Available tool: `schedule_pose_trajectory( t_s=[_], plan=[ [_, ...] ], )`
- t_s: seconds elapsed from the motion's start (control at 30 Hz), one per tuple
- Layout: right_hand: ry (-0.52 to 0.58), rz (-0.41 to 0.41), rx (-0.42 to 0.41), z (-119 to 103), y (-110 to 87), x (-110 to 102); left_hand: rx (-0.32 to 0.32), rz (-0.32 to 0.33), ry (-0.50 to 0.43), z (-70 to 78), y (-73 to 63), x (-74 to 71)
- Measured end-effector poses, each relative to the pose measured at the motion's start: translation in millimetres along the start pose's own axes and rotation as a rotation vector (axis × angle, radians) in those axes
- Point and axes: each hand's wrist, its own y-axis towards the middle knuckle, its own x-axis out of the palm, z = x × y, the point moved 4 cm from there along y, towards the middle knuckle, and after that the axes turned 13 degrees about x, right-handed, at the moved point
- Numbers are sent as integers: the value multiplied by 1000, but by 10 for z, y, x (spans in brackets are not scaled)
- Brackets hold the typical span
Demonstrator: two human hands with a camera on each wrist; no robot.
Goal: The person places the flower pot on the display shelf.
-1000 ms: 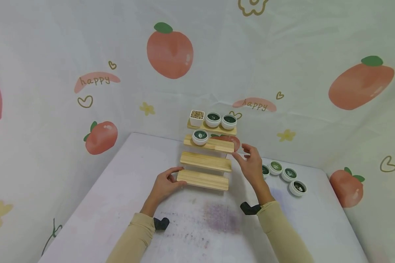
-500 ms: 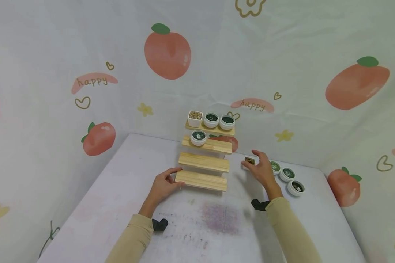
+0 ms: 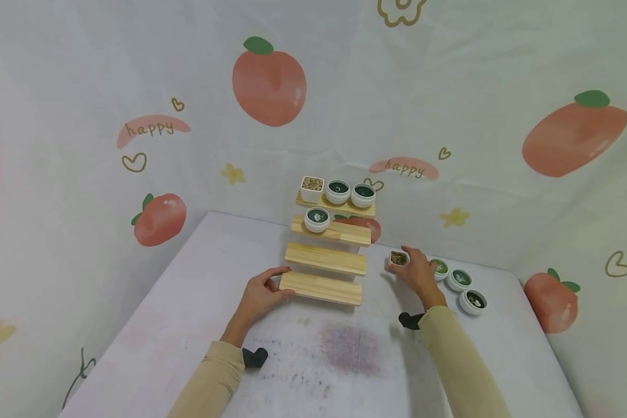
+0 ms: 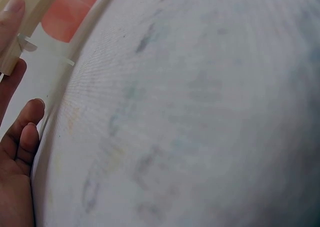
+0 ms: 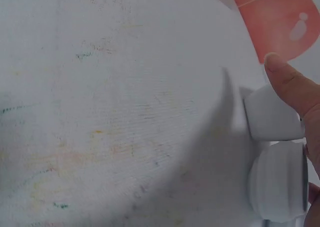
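Observation:
A stepped wooden display rack [image 3: 321,287] with several shelves stands at the middle back of the table. My left hand [image 3: 258,296] grips the left end of its lowest shelf between thumb and fingers; in the left wrist view the thumb [image 4: 11,22] lies on the board's end. Right of the rack, my right hand [image 3: 419,273] pinches a small square white pot [image 3: 399,259] with speckled brown-green filling. The thumb [image 5: 295,87] crosses that pot [image 5: 270,119] in the right wrist view. Beside it sits a round white pot [image 5: 277,182].
The top shelf carries another square pot [image 3: 312,188] and two round pots, one of them a dark green-filled pot [image 3: 338,191]. A round pot [image 3: 317,219] stands on the shelf below. Several round pots, including one near the right [image 3: 472,302], curve along the table's right side. A printed cloth [image 3: 271,87] hangs behind.
My right hand has moved from beside the rack rightward and down to the square pot, and its fingers have closed round it. The left hand stays on the lowest shelf.

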Motion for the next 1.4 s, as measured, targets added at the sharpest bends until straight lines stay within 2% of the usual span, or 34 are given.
schedule_pose_trajectory(
  t_s=[0.23,0.5,0.67,0.93,1.17,1.4],
  plan=[
    [-48,-26,21,39,33,50,10,-1,-6,-7,3,11],
    [-38,1,25,30,25,49,32,3,-8,-12,9,17],
    [-13,28,20,5,0,16,18,-2,-6,-15,2,20],
    [141,149,-39,-155,-42,-122,29,8,-20,3,-2,5],
    [419,227,-55,-335,-154,-253,21,4,-14,1,4,11],
    [528,333,-131,-591,-338,-406,16,-5,-27,50,-3,-10]
  ],
)
